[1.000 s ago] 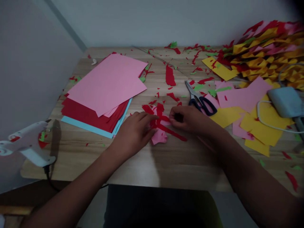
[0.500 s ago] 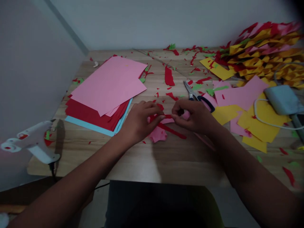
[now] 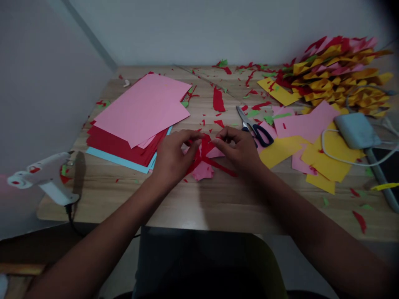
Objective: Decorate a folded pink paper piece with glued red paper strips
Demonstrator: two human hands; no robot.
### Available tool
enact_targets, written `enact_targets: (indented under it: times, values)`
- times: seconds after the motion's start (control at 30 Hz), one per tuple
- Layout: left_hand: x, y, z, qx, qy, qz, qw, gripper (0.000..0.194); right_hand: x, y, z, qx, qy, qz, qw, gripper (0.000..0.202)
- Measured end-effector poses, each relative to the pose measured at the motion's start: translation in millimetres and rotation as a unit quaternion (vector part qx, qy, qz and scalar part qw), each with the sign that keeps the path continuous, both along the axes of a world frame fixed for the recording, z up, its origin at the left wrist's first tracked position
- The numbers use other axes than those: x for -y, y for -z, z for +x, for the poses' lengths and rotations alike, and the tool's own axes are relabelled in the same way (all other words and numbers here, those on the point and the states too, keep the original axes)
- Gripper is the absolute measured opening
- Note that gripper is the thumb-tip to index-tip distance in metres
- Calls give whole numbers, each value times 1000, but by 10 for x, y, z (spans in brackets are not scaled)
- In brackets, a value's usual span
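My left hand (image 3: 177, 151) is over the middle of the table, its thumb and forefinger pinched at the left edge of a red paper strip (image 3: 207, 145). Facing it, my right hand (image 3: 239, 148) has thumb and fingertips drawn together at the strip's right edge. The exact contact is small and dim. Beneath the hands another narrow red strip (image 3: 222, 168) slants across a crumpled pink paper piece (image 3: 202, 171). Just behind my right hand lie scissors (image 3: 254, 126) with dark handles, their blades pointing away.
A stack of pink sheets (image 3: 143, 108), red sheets (image 3: 121, 143) and light blue sheets lies left. A white glue gun (image 3: 51, 178) stands at the left edge. Right are yellow paper pieces (image 3: 324, 155), a pale blue adapter (image 3: 357, 129) with cable, and a folded-paper pile (image 3: 339, 79). Scraps lie scattered.
Both hands have shifted left and slightly away from me, with a little more gap between fingertips. The red strip stretched flat between them now looks bent. The view has shifted slightly.
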State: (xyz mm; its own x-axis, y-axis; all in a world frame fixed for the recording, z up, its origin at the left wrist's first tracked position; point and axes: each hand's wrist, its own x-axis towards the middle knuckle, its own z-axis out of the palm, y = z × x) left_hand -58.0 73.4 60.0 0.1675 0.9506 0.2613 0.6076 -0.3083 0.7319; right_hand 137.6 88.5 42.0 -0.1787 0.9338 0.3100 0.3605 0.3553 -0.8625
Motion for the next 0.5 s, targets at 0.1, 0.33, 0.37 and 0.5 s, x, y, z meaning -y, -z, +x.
enact_targets:
  times: [0.1,0.33,0.37,0.5]
  values:
    - [-21,48,-155,-76,66,22,995,21,-58,101,8,99,-12,-11,995,18]
    - [-67,176,-299,-187,157,30,969,21,-105,230,15,185,-11,9,983,12]
    - [-78,183,-296,-186,161,32,969,19,-104,233,17,189,-9,10,982,12]
    - [-79,59,-309,-177,158,34,971,17,-98,226,28,204,0,1,979,14]
